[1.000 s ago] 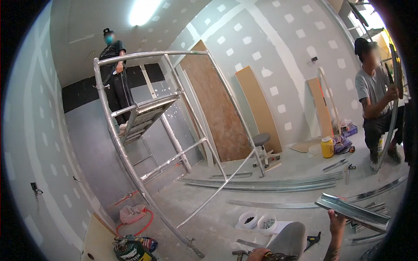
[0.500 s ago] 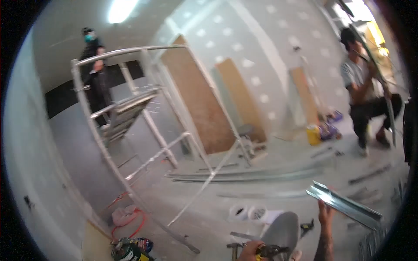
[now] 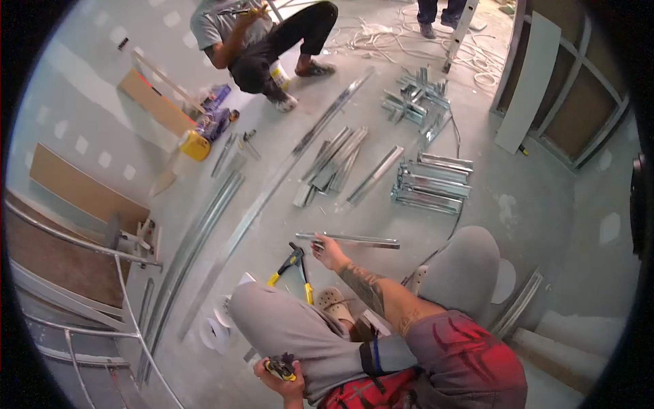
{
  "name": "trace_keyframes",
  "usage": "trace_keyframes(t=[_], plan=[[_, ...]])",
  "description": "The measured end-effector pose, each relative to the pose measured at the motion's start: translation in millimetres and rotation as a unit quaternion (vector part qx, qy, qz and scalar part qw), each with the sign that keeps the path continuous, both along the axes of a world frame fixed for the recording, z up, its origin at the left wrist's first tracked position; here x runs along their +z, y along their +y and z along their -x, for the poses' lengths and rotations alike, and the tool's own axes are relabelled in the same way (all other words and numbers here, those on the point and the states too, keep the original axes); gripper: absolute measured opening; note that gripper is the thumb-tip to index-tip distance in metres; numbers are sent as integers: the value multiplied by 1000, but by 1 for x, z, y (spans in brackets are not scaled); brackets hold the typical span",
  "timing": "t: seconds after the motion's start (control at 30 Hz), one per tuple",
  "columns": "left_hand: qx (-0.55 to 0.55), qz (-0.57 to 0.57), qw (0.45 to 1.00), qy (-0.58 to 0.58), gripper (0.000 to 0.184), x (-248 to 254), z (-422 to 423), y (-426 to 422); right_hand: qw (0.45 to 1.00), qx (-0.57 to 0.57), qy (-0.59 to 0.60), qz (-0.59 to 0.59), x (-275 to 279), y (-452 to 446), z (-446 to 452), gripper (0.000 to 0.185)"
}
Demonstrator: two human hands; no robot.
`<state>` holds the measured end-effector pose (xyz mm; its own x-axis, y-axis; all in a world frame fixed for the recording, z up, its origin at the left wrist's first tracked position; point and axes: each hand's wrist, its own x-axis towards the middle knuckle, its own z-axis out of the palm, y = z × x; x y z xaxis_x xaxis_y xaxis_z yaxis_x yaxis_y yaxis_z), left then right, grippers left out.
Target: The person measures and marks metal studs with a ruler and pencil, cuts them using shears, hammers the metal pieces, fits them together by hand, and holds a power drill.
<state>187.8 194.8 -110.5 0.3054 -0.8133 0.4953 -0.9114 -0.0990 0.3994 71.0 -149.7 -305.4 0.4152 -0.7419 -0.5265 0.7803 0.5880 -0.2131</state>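
Left hand (image 3: 286, 388) grasps pliers (image 3: 281, 369), apparently kept clear of the reach. Right hand (image 3: 330, 253) overlaps a metal strip (image 3: 371, 241); cannot tell whether fingers grip.

A grey wall (image 3: 68, 88) dotted with white patches filled the upper left of the frame. The pale grey floor (image 3: 490, 187) spread across the middle, and a framed brown panel (image 3: 560, 78) stood at upper right.

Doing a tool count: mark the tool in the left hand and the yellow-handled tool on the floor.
Held tool (image 3: 280, 369): head view, on its yellow-and-black body.
Floor tool (image 3: 296, 257): head view, on the black part where its handles meet.
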Motion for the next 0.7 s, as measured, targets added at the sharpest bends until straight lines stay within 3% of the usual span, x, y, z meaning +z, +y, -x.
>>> trace_keyframes(t=[0.03, 0.07, 0.1, 0.17, 0.23, 0.3, 0.33, 0.4, 0.43, 0.5, 0.53, 0.57, 0.6, 0.63, 0.67, 0.7], plan=[[4, -8, 1000, 4, 64, -1, -1, 0, 999, 4, -11, 31, 6, -1, 4, 34], [-4, -3, 1000, 15, 64, 2, -5, -2, 1000, -6, 13, 16, 16, 2, 6, 51], [-7, 4, 1000, 24, 64, 1, -5, -2, 1000, 4, 16, 10, 14, 3, 12, 51], [13, 0, 999, 43, 67, 0, -8, 2, 979, 189, 70, -40, 6, 12, 24, 68], [3, 4, 1000, 21, 68, -1, -7, -3, 970, 206, 127, -19, -7, 15, 22, 66], [5, 8, 1000, 14, 69, 0, -7, -6, 911, 252, 301, 128, -18, 5, 17, 55], [3, 10, 1000, 7, 69, 1, -6, -5, 876, 191, 409, 167, -22, -3, 14, 43], [11, 3, 1000, 18, 68, 3, -5, -4, 725, 33, 633, 268, -36, -19, 20, 40], [8, 5, 1000, 28, 68, 2, -6, -6, 682, 0, 673, 285, -29, -23, 33, 40], [5, 17, 999, 34, 67, -2, -8, -6, 658, 15, 701, 274, -32, -35, 65, 40], [13, -30, 998, 58, 67, 0, -13, -2, 635, 7, 720, 279, -41, -38, 77, 38], [25, -76, 993, 85, 66, 6, -21, 4, 650, 24, 721, 237, -44, -40, 87, 36], [24, -36, 953, 299, 63, 19, -26, 3, 652, -7, 708, 272, -66, -39, 100, 35], [15, 26, 868, 496, 60, 34, -33, 0, 645, 23, 720, 254, -68, -40, 110, 33], [39, 40, 839, 542, 53, 49, -44, 1, 678, 12, 691, 252, -72, -36, 117, 30], [57, 55, 807, 585, 47, 60, -58, 6, 654, 23, 708, 266, -75, -33, 124, 30]])
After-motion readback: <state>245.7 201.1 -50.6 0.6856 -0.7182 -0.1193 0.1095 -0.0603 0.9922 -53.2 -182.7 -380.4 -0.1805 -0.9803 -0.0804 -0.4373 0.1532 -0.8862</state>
